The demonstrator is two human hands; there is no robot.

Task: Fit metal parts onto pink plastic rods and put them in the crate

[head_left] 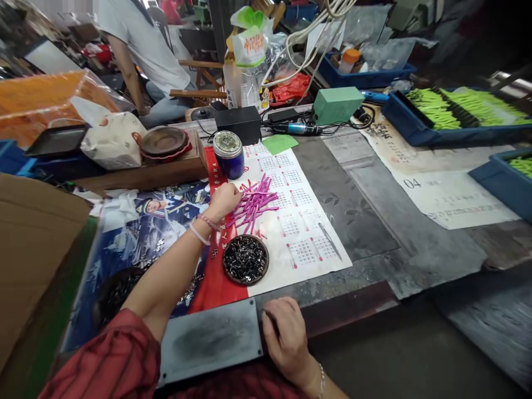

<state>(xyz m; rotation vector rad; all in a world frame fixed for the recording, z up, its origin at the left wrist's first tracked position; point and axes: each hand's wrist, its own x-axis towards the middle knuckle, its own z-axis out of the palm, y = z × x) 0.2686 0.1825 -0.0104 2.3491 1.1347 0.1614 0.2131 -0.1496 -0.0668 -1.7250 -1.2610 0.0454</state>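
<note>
My left hand [226,199] reaches to the left edge of a loose pile of thin purple sticks [255,204]. Its fingers are pinched together, and one paler stick seems to come out from the fingertips. Just in front of the pile stands a round dish [246,259] full of small dark and silvery metal parts. My right hand [286,335] rests at the table's front edge, beside a grey metal plate [211,338]. Its fingers are curled in, and whatever lies inside them, if anything, is hidden.
A blue jar [229,155] stands behind the pile on a calendar sheet [299,221] with a pen [330,242]. Another dark dish [118,293] is partly behind my left forearm. Blue trays [461,133] of green sticks sit right. A person [145,55] sits beyond the table.
</note>
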